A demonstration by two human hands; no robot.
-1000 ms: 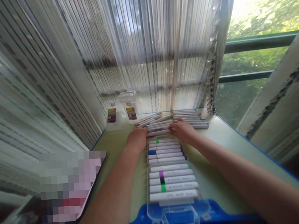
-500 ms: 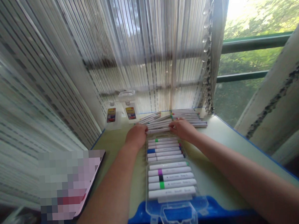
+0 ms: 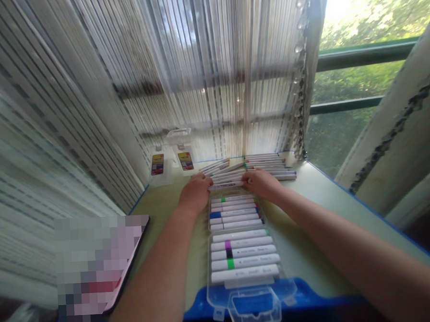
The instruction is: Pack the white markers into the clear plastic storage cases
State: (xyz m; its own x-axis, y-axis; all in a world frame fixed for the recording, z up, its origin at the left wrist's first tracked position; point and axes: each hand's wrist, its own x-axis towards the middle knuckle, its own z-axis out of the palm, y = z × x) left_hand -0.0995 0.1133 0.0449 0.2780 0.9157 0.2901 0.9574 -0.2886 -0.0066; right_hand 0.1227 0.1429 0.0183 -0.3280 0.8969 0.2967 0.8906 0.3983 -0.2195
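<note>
A white marker (image 3: 228,185) lies crosswise between my hands, just beyond the clear plastic case. Its left end is pinched by my left hand (image 3: 199,187), and its right end by my right hand (image 3: 258,182); both hands are closed. Below them, the open clear case (image 3: 207,257) holds markers in two sections. White markers with green, purple and black bands (image 3: 244,251) fill the near section, and more, one blue-ended (image 3: 235,213), lie in the far one. Behind my fingers a loose pile of white markers (image 3: 267,162) spreads over the table's far end.
Two clear cases with coloured labels (image 3: 157,164) stand at the back left. A pixelated, tablet-like object (image 3: 133,252) is at the left. The pale table (image 3: 311,209) has a blue edge, with striped curtains (image 3: 210,74) behind and a window at the right.
The view has shifted slightly. Both hands stay on the marker's ends, and the case and its markers look the same.
</note>
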